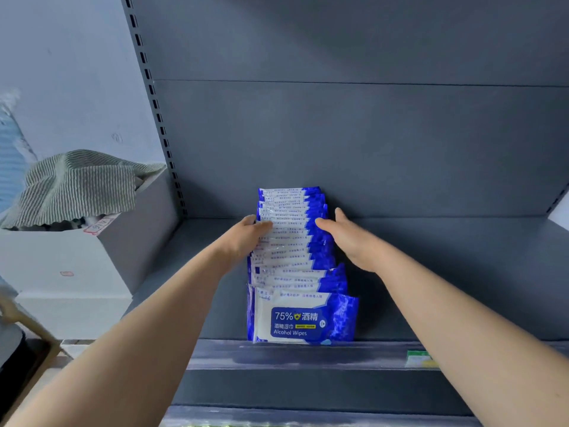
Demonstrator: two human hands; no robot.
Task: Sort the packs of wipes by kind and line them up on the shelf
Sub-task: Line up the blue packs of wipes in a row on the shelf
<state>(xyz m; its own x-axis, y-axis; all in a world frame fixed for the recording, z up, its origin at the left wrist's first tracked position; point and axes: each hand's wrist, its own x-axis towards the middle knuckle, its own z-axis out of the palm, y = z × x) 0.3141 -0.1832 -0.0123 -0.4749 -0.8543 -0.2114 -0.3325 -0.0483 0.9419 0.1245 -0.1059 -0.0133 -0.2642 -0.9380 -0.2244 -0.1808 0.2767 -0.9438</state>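
Note:
Several blue-and-white packs of alcohol wipes [295,251] stand upright in one row, running from the shelf's front edge to its back panel. The front pack [303,318] faces me with its "75% Alcohol Wipes" label. My left hand [246,235] presses flat against the left side of the row near its middle, fingertips on the pack tops. On the right side my right hand [348,238] rests with straight fingers against the blue ends of the packs. Neither hand is curled round a pack.
The dark grey shelf [446,272] stretches bare to the right of the row, with a price rail [308,354] and a green-yellow tag [420,359] along its front. To the left, a white box [61,263] holds striped green cloth [77,186].

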